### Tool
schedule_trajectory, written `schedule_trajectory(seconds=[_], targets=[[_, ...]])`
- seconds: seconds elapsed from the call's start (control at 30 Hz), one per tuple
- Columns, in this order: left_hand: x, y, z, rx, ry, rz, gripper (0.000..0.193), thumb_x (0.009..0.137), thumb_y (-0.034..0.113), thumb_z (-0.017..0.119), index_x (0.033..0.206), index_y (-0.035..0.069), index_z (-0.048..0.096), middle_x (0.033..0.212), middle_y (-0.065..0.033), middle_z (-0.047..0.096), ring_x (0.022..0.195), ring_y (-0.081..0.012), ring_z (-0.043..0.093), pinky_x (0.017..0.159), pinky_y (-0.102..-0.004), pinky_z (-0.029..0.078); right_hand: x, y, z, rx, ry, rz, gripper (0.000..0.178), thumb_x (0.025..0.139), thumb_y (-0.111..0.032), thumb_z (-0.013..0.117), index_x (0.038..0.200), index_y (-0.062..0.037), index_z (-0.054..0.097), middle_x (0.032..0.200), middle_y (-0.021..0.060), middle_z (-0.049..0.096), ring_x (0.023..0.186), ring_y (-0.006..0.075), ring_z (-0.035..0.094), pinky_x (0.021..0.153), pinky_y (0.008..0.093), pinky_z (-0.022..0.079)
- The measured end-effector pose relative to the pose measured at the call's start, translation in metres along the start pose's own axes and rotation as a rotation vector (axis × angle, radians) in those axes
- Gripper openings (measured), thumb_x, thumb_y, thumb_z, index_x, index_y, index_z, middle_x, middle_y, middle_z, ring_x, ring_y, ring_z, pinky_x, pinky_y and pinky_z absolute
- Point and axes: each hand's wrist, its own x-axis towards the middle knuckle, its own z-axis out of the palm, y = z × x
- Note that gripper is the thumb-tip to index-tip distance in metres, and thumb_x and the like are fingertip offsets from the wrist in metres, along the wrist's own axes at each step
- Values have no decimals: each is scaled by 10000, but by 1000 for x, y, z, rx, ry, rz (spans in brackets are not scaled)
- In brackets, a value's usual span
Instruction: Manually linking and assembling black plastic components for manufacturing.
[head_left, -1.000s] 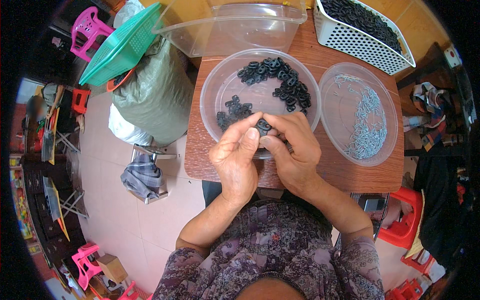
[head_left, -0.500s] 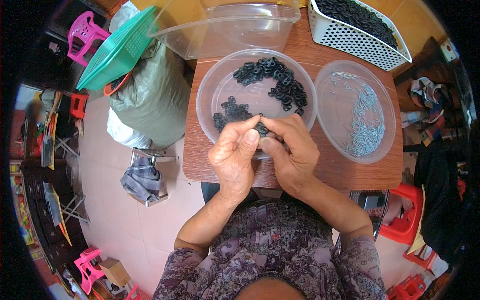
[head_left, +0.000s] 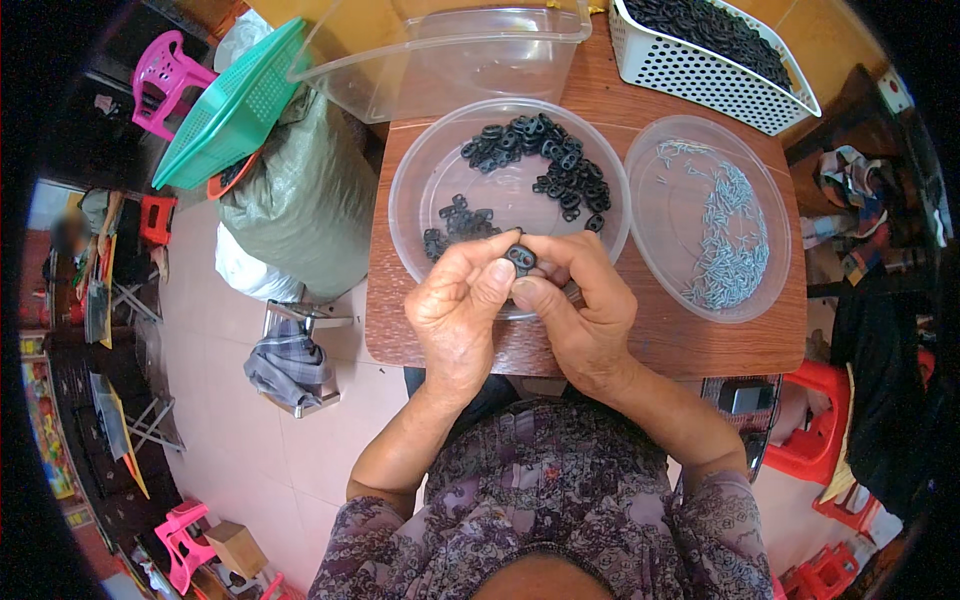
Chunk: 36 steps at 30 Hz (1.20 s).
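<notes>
Over the near edge of a round clear tub, my two hands meet around one small black two-holed piece. My left hand pinches it from the left between thumb and index finger. From the other side, the thumb and fingertips of my right hand close on the same piece. Inside the tub lie more black two-holed pieces, in a larger heap at the far side and a smaller cluster at the left. A round clear lid or shallow tray with many thin silvery pins is to the right.
A white perforated basket full of black pieces stands at the table's far right corner. A large clear bin is at the back. Left of the wooden table are a stuffed sack, green baskets and a stool with cloth.
The black piece has turned slightly between my fingers, so its two holes show more plainly. My left hand has shifted a little to the left; both hands keep their pinch.
</notes>
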Motion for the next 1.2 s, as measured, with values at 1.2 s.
schedule_trajectory(seconds=[1.2], targets=[[-6,-6,-10,103,-44,83,283,854,102,592,1092,-48,568,986,-54,602,832,-58,527,749,-178,434,-3,6,4,-181,33,-293,262,744,-37,609,990,24,541,816,154,554,684,315,503,595,381,409]])
